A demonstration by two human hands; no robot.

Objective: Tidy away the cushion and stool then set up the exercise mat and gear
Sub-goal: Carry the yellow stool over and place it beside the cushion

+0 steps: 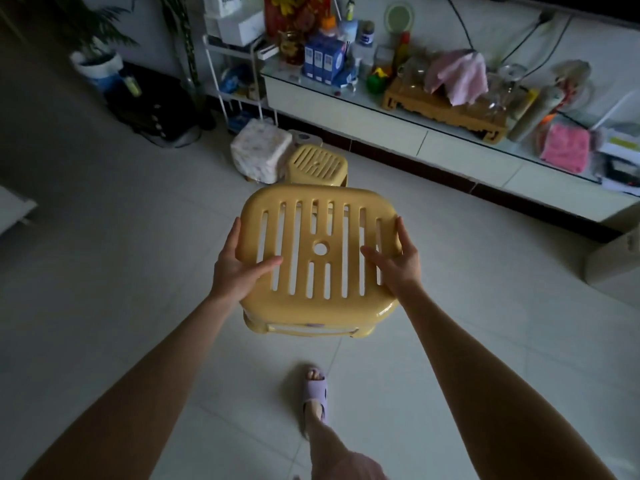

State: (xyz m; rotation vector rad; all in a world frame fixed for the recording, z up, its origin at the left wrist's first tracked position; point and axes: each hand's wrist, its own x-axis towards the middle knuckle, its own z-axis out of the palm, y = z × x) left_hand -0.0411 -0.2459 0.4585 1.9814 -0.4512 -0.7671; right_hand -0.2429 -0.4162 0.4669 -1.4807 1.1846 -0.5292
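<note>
Stool glossy yellow plastic; floor smooth pale tile.

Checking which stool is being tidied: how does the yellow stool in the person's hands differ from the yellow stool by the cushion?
The held stool is in the air, gripped at its sides by the left hand and right hand; the floor stool stands on the tiles beside the cushion, untouched. The held stool is close to the camera; the floor stool is farther off. Both are yellow plastic with slotted seats.
</note>
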